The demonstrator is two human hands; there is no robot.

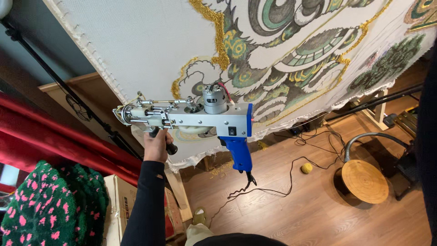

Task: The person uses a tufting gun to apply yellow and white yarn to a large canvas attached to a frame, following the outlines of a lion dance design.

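Only 1 hand (157, 145) showed, the left, its fingers curled tight around the black front grip of 1 tufting gun (200, 119), which it held up just in front of the stretched cloth (136, 41). Right of the hand hung the gun's 1 blue rear handle (239, 152), ungripped. Below and further right, on the wooden floor (296, 209), lay 1 yellow yarn ball (307, 168) and 1 round wooden stool (364, 181).

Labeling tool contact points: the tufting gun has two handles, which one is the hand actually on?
The front black handle, under the needle end; the left hand wraps it. The blue pistol handle at the rear hangs free, untouched.
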